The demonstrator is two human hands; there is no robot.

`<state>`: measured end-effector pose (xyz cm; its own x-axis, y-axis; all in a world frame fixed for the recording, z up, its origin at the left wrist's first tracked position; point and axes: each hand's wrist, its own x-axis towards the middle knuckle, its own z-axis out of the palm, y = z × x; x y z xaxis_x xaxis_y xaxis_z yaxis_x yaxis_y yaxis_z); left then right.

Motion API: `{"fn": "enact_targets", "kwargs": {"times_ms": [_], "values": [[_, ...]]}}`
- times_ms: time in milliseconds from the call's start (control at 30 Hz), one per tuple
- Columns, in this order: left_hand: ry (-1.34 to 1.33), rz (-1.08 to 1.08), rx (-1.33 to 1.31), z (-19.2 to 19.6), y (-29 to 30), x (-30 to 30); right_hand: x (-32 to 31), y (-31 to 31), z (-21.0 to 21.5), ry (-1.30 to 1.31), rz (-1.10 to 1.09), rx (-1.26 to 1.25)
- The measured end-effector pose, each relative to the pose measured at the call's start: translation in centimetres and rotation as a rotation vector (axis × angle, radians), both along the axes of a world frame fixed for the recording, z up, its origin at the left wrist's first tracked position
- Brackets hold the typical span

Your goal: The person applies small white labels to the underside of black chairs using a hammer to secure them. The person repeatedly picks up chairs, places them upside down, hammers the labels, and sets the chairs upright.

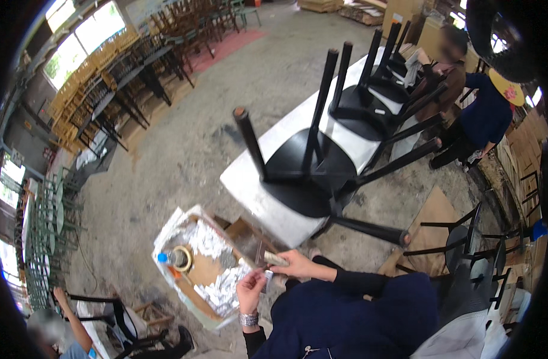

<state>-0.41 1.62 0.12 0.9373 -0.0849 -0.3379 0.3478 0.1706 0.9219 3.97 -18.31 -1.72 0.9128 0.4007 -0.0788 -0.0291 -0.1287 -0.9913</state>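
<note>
My right hand is closed around the pale handle of a hammer, its dark head pointing away from me. Just left of it, my left hand pinches a small whitish packet between thumb and fingers; what is inside cannot be made out. Both hands are over the near right edge of a shallow carton. Inside the carton lie many small white packets, a roll of tape and a bottle with a blue cap.
Black chairs stand upside down in a row on a long white table, legs jutting up and toward me. Two people work at its far right. Another person handles a dark chair at lower left. More chairs line the left side.
</note>
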Motion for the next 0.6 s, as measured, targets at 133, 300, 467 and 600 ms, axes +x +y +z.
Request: {"fn": "enact_targets", "kwargs": {"times_ms": [133,300,467,600], "values": [[-0.031,-0.121,0.002,1.8,-4.9,3.2,0.8,-4.6,3.6,0.168,-0.05,0.074],[-0.037,-0.231,0.035,2.9,-10.2,6.5,1.9,-10.4,4.7,0.291,-0.147,0.149],[-0.095,-0.304,0.085,1.3,-15.8,8.5,2.7,-14.5,1.3,0.21,-0.382,0.001],[-0.433,-0.445,0.427,1.6,-19.7,9.4,2.4,-16.9,2.5,0.269,-0.58,0.155]]}}
